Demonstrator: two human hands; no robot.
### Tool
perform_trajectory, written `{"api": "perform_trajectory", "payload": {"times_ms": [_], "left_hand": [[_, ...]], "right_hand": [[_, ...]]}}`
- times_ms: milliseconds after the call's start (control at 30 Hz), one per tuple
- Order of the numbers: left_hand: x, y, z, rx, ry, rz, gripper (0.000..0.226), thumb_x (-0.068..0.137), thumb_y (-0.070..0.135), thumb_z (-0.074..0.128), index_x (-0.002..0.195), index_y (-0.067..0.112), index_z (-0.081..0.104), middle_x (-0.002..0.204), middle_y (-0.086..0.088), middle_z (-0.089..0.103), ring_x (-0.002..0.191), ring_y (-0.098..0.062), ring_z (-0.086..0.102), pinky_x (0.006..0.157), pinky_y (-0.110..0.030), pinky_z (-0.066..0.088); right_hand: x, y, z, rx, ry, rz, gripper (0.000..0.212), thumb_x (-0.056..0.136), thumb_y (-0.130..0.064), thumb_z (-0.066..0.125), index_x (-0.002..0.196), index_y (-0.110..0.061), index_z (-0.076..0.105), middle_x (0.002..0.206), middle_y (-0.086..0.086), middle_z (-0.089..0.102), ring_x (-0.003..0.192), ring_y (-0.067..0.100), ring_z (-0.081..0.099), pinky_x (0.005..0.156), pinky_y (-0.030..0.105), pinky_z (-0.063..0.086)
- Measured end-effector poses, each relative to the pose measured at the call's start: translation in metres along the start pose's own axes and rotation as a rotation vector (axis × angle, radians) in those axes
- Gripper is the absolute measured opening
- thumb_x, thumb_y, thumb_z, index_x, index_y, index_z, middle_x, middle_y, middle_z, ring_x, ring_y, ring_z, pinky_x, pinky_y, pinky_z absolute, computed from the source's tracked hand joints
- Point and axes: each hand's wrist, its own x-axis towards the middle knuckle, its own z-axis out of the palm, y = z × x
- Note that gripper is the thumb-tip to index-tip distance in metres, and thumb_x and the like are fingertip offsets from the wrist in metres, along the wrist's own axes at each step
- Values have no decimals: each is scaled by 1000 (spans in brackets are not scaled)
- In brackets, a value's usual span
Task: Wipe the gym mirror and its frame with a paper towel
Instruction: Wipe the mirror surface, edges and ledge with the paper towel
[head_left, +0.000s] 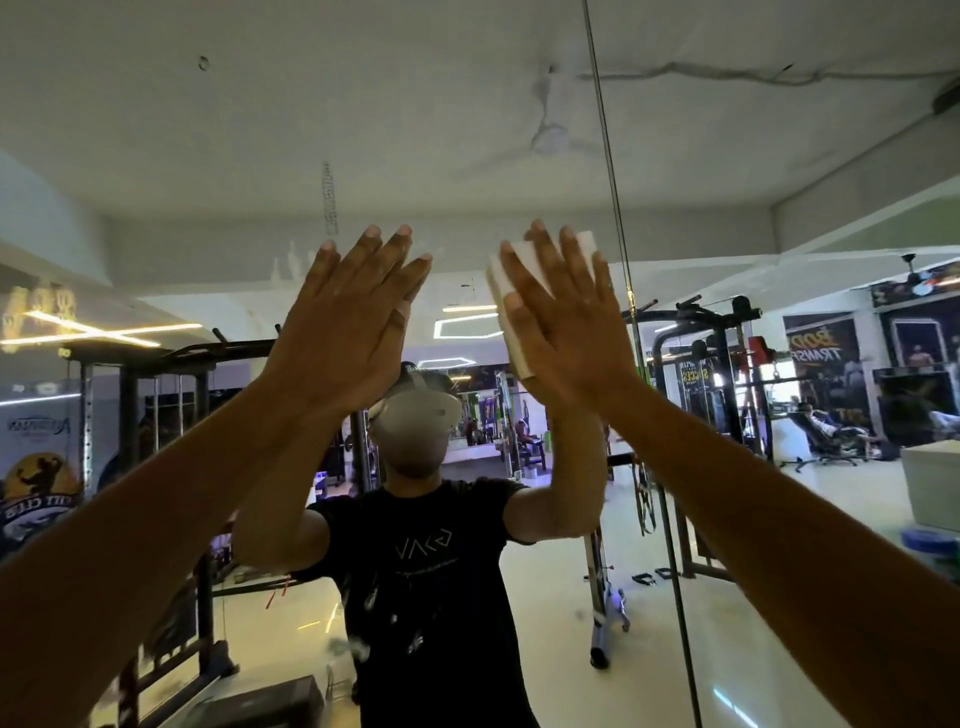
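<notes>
Mostly the right hand (563, 332) hides the paper towel (511, 291) — edges show.

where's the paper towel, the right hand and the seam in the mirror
paper towel (501, 312): head view, on its bare left edge beside the fingers.
right hand (563, 317): head view, on the back of the hand pressing the towel flat.
mirror seam (618, 208): head view, on the thin dark vertical line.
</notes>
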Motion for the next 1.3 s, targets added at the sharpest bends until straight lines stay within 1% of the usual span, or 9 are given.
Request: {"api": "perform_trajectory", "payload": {"times_ms": [67,267,400,467,667,867,1000,1067,1300], "left_hand": [[1,5,-5,25,6,-30,61,116,35,27,176,34,10,184,7,1,170,-20,-2,135,-62,3],[4,19,-35,11,31,-13,54,116,30,40,170,28,35,182,-1,21,169,-25,14,136,-59,9],[1,11,-19,48,18,-44,60,117,38,34,175,34,19,184,6,9,170,-18,2,136,-56,2],[1,12,-20,46,11,-49,60,117,39,33,175,32,17,184,6,9,170,-16,1,137,-55,1],[1,14,-33,27,40,-19,57,118,36,30,174,24,25,183,2,15,170,-20,7,137,-55,6],[8,-23,4,38,100,-66,62,118,35,30,175,38,5,184,10,-2,170,-18,-4,135,-65,5],[5,-20,-3,53,114,-53,59,119,39,23,176,32,10,183,12,-2,170,-14,-5,136,-57,1],[4,-21,-2,38,104,-44,60,118,40,23,176,32,9,183,11,-2,170,-15,-5,136,-59,1],[1,-28,5,19,100,-12,60,118,37,24,176,32,8,184,8,0,170,-19,-2,135,-64,5]], "right_hand": [[2,-19,4,5,41,87,62,119,-51,20,177,-33,9,186,6,-4,171,33,-6,137,62,3],[-48,-28,11,9,-70,-267,64,117,-51,33,176,-33,18,186,5,-2,171,29,-8,137,59,0],[12,2,0,34,50,127,67,114,-59,12,177,-34,13,186,6,-2,171,33,-4,136,63,8],[20,-16,3,26,81,187,66,115,-56,11,177,-33,12,186,8,-2,171,35,-4,136,64,6],[-32,-43,16,33,-14,-201,60,119,-46,30,176,-33,21,186,4,2,172,29,-5,137,59,2],[23,-36,11,29,80,198,64,118,-54,18,177,-34,6,185,7,-6,171,35,-7,136,64,3],[-33,-76,22,42,-1,-134,61,119,-47,28,177,-32,16,186,6,-1,171,33,-7,136,62,4],[-42,-64,21,37,-24,-170,61,118,-48,27,177,-33,17,186,5,-1,171,31,-6,136,62,5],[-1,-79,22,78,74,303,65,117,-52,16,177,-32,4,185,9,-11,171,34,-11,134,66,1]]}}
